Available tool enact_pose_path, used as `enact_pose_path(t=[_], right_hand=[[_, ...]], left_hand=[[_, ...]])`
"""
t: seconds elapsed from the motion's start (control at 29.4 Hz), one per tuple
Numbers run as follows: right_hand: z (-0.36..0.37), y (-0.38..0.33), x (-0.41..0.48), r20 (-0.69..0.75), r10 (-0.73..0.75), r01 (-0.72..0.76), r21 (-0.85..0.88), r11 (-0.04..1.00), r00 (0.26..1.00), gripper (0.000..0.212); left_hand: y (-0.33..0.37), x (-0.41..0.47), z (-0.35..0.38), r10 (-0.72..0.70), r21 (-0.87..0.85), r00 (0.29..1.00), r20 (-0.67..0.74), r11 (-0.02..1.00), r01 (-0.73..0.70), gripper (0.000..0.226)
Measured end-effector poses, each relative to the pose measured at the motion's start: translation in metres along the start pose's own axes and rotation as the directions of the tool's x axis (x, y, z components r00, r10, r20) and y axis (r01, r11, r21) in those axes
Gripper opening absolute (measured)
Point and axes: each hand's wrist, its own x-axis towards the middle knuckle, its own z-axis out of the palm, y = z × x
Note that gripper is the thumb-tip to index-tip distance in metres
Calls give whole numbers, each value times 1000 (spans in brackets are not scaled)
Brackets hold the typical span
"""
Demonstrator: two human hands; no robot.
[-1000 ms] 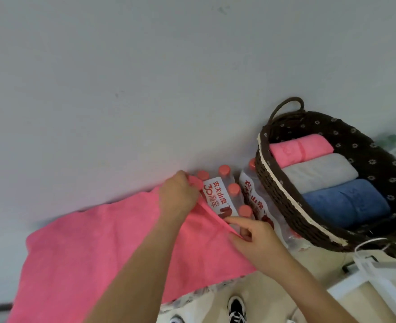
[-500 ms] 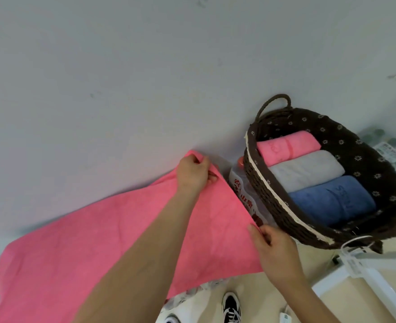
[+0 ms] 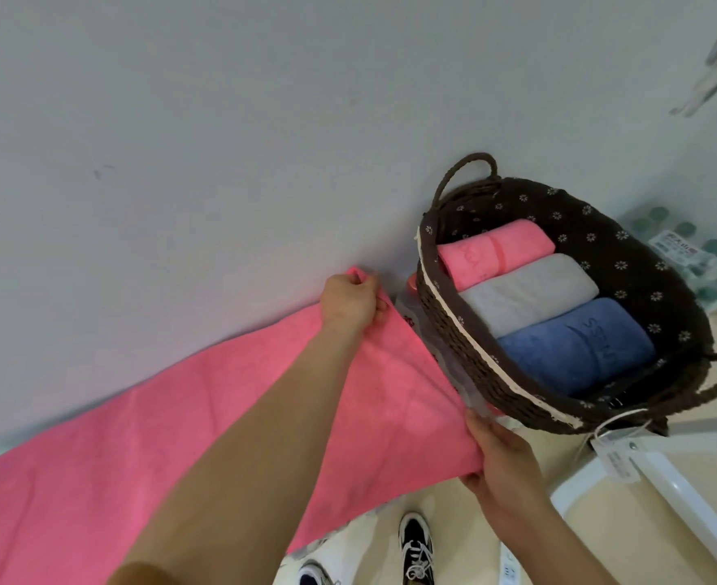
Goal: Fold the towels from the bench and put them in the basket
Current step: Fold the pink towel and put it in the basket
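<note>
Head view. A: Where's the towel (image 3: 179, 437)?
B: Pink, spread flat along the wall (image 3: 221, 120). I take it the bench is under it, but it hides nearly all of that. Its right end lies just beside the basket (image 3: 454, 331).
A: And the hands?
B: The left hand (image 3: 350, 304) is at the far right corner, fingers curled and pinching the cloth close to the wall. The right hand (image 3: 496, 453) has the near right corner, fingers closed on the edge. I can't tell how its thumb sits.
A: Which step is this?
B: It looks like the start of the first fold. Both corners of one short end are gripped and nothing is doubled over yet. Three rolls (image 3: 521, 289), pink, grey and blue, lie side by side in the basket.
A: Next?
B: Probably lift that end and carry it left onto the other end, corners level so the edges meet. The cloth is limp, so an uneven pull would skew it.
</note>
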Motion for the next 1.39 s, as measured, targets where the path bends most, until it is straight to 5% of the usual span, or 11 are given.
enact_pose_path(t=[0.1,0.27,0.44,0.61,0.71,0.88,1.12,1.39], right_hand=[[3,5,-4,-115,-36,42,45,998,993,20],[1,14,-3,-209,-266,229,-184,956,941,26],[2,10,-16,47,-505,457,-503,734,862,22],[18,6,-37,373,-541,650,-546,530,754,21],[36,2,-48,576,-466,740,-559,375,671,15],[79,4,-76,851,-125,842,-465,272,510,12],[147,35,-109,894,170,891,-436,124,414,19],[222,98,-155,909,271,907,-374,190,318,11]], left_hand=[[3,1,4,-3,40,1000,23,999,2,56],[10,-6,0,23,17,996,92,1000,-24,31],[1,-15,-29,-83,-400,995,51,912,97,8],[-19,-28,-65,-123,-546,992,-23,833,91,15],[-25,-38,-92,-102,-598,992,-71,800,39,18],[-39,-50,-146,-46,-567,982,-182,821,-67,22],[-86,-63,-234,-25,-433,920,-392,887,-160,18],[-136,-76,-341,-62,-397,885,-462,906,-144,15]])
